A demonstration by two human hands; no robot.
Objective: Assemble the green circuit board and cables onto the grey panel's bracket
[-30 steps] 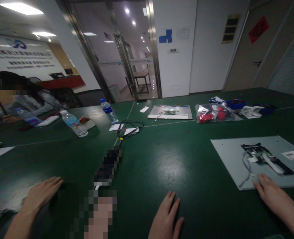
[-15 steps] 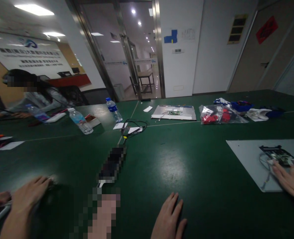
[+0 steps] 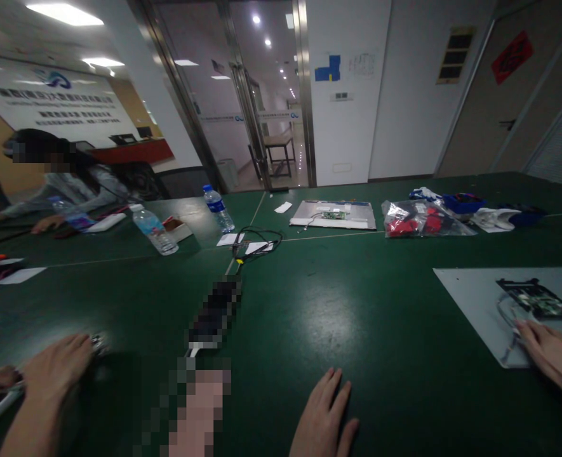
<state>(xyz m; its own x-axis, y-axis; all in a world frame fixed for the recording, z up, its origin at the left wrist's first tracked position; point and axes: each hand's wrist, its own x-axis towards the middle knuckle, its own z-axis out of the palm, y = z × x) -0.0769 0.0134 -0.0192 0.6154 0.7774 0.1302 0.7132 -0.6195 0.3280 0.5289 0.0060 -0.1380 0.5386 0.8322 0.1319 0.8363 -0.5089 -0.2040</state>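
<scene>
My left hand [image 3: 321, 416] lies palm down on the green table [image 3: 271, 304], fingers stretched out and thumb apart, with nothing in it. At the right edge, my right hand [image 3: 554, 355] has its fingertips closed around a thin grey cable [image 3: 503, 311]. That cable runs beside a green circuit board [image 3: 542, 298] in a black frame. Both rest on a flat light-grey panel [image 3: 466, 289]. The palm side of my right hand is hidden.
At left, another person's hand [image 3: 59, 374] touches a small metallic object [image 3: 100, 344]. A pixelated dark device [image 3: 216, 308] lies mid-table, a black cable [image 3: 274, 236] beyond it. Farther back are bottles [image 3: 218, 209], a panel with a small board [image 3: 304, 214] and a plastic bag [image 3: 423, 219].
My right hand has shifted slightly down and away from the circuit board, and its fingers have drawn together on the cable. My left hand has stayed in place.
</scene>
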